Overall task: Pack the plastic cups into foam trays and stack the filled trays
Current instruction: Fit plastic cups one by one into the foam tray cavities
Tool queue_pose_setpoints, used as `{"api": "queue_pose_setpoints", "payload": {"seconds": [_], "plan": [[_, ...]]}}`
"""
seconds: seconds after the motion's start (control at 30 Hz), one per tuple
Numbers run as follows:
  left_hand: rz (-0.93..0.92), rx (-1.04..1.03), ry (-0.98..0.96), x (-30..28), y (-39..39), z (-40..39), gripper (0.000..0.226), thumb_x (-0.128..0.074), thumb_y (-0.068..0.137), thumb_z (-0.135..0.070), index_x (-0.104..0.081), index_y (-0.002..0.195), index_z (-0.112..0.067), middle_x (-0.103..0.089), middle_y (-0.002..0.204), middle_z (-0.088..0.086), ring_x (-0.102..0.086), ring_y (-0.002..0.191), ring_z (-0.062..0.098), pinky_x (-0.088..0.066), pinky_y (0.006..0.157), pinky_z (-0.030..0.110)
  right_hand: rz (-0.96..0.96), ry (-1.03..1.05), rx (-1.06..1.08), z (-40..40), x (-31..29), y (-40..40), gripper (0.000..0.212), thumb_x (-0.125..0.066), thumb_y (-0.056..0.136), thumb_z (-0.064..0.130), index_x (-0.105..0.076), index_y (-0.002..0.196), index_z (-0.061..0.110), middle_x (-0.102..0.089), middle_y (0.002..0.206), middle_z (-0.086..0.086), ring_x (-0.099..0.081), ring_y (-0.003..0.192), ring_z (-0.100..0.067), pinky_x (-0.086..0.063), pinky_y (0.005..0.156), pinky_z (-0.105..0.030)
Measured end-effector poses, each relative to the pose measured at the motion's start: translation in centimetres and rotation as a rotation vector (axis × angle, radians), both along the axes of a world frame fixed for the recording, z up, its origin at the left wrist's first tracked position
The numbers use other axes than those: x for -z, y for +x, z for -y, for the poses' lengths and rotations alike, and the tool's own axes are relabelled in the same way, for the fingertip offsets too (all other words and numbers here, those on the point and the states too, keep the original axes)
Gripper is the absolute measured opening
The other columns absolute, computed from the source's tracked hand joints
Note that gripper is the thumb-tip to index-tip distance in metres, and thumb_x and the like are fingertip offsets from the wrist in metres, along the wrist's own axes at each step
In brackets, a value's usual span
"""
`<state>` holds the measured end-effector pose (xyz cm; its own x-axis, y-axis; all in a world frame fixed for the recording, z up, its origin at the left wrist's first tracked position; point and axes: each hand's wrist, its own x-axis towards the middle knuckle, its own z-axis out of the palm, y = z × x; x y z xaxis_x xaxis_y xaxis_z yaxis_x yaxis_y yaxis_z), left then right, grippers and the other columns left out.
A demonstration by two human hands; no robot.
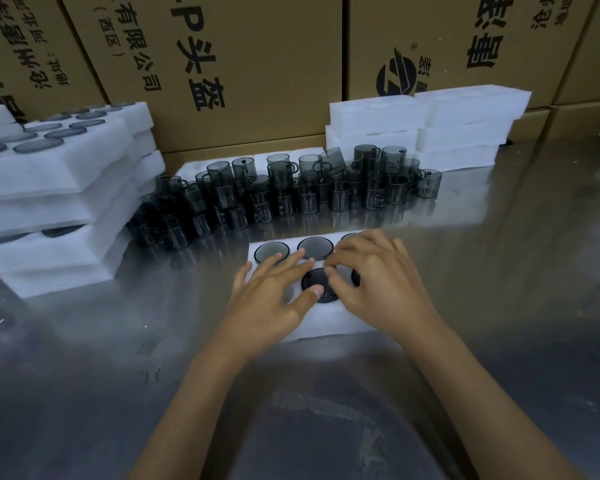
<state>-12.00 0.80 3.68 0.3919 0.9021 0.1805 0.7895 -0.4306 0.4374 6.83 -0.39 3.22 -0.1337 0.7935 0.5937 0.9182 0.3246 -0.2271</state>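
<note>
A white foam tray [321, 325] lies on the steel table in front of me, with dark smoked plastic cups sunk into its holes. Two cup bottoms [271, 251] [315, 246] show in its far row and one cup [316, 281] in the near row between my hands. My left hand [274, 292] lies flat on the tray's left part, fingers spread and straight. My right hand [371, 282] rests over the right part, fingertips bent down onto the near middle cup and covering other holes. Several loose smoked cups [291, 192] with handles stand stacked behind the tray.
At the left stands a stack of filled foam trays [52, 202]. Empty foam trays [426, 126] are piled at the back right. Brown cardboard boxes [243, 64] wall off the back. The bare steel table [516, 254] spreads to the right and toward me.
</note>
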Motion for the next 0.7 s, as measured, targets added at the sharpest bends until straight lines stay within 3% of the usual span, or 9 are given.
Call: {"api": "queue_pose_setpoints", "payload": {"seconds": [0.07, 0.13, 0.2, 0.23, 0.3, 0.37, 0.43, 0.53, 0.7], "plan": [[0.158, -0.014, 0.03, -0.1, -0.1, -0.2, 0.044, -0.054, 0.096, -0.049, -0.052, 0.139, -0.042, -0.038, 0.152, -0.024, -0.026, 0.145, 0.0, -0.007, 0.123, 0.038, -0.097, 0.048, 0.069, -0.2, -0.3, 0.5, 0.027, -0.051, 0.093, 0.039, -0.076, 0.096, 0.027, -0.07, 0.105, 0.012, -0.051, 0.106, -0.015, -0.027, 0.082, -0.028], [0.465, -0.062, 0.022, -0.2, -0.5, -0.9, 0.032, -0.06, 0.098, -0.031, -0.063, 0.129, -0.032, -0.056, 0.141, -0.014, -0.045, 0.135, 0.004, -0.027, 0.119, 0.032, -0.394, 0.078, 0.127, -0.6, -0.1, 1.8, 0.029, -0.05, 0.093, 0.037, -0.075, 0.096, 0.024, -0.073, 0.102, 0.009, -0.056, 0.102, -0.016, -0.035, 0.084, -0.03], [0.686, -0.19, 0.033, -0.6, -1.3, -2.8, 0.027, -0.058, 0.099, -0.017, -0.065, 0.123, -0.028, -0.063, 0.129, -0.008, -0.056, 0.121, 0.007, -0.042, 0.101, 0.018, -0.776, 0.031, 0.196, -1.5, 0.4, 3.9, 0.027, -0.051, 0.096, 0.029, -0.075, 0.097, 0.018, -0.074, 0.099, 0.002, -0.062, 0.099, -0.019, -0.046, 0.087, -0.034], [0.699, -0.27, 0.04, -0.8, -1.9, -4.3, 0.03, -0.057, 0.099, -0.014, -0.063, 0.125, -0.027, -0.063, 0.128, -0.005, -0.058, 0.115, 0.009, -0.043, 0.092, 0.015, -0.908, -0.02, 0.262, -1.9, 0.9, 4.9, 0.027, -0.05, 0.097, 0.026, -0.074, 0.095, 0.013, -0.074, 0.095, -0.002, -0.065, 0.096, -0.023, -0.048, 0.087, -0.036], [0.6, -0.378, 0.02, -1.5, -3.1, -8.2, 0.041, -0.056, 0.098, -0.012, -0.054, 0.138, -0.023, -0.057, 0.131, 0.001, -0.057, 0.101, 0.01, -0.042, 0.084, 0.017, -0.986, -0.135, 0.396, -2.9, 2.1, 6.1, 0.03, -0.047, 0.099, 0.025, -0.07, 0.09, 0.007, -0.072, 0.089, -0.011, -0.065, 0.093, -0.033, -0.05, 0.086, -0.041], [0.441, -0.428, -0.028, -2.6, -4.3, -12.4, 0.055, -0.056, 0.097, -0.014, -0.041, 0.15, -0.02, -0.053, 0.132, 0.006, -0.054, 0.092, 0.011, -0.042, 0.079, 0.021, -0.918, -0.225, 0.465, -3.8, 3.1, 6.3, 0.032, -0.047, 0.099, 0.028, -0.067, 0.084, 0.009, -0.07, 0.084, -0.012, -0.063, 0.087, -0.035, -0.051, 0.079, -0.041], [0.312, -0.461, -0.021, -3.6, -5.1, -16.1, 0.063, -0.058, 0.095, -0.014, -0.035, 0.153, -0.02, -0.049, 0.141, 0.015, -0.055, 0.102, 0.018, -0.046, 0.085, 0.029, -0.826, -0.254, 0.473, -4.3, 3.5, 6.2, 0.032, -0.046, 0.098, 0.032, -0.065, 0.082, 0.012, -0.067, 0.079, -0.007, -0.061, 0.08, -0.031, -0.048, 0.072, -0.038], [0.19, -0.493, 0.019, -4.0, -6.0, -19.9, 0.058, -0.058, 0.092, -0.016, -0.043, 0.148, -0.019, -0.049, 0.14, 0.022, -0.057, 0.116, 0.038, -0.048, 0.103, 0.045, -0.818, -0.25, 0.447, -4.6, 3.8, 6.5, 0.033, -0.046, 0.099, 0.033, -0.067, 0.084, 0.012, -0.069, 0.08, -0.004, -0.062, 0.08, -0.027, -0.051, 0.074, -0.038], [0.018, -0.517, 0.14, -2.8, -6.4, -22.2, 0.03, -0.062, 0.092, -0.012, -0.065, 0.122, -0.011, -0.049, 0.132, 0.025, -0.058, 0.108, 0.044, -0.047, 0.103, 0.047, -0.86, -0.285, 0.456, -4.8, 3.9, 6.7, 0.033, -0.046, 0.098, 0.033, -0.067, 0.083, 0.013, -0.069, 0.08, -0.005, -0.062, 0.081, -0.028, -0.053, 0.078, -0.041]]}}
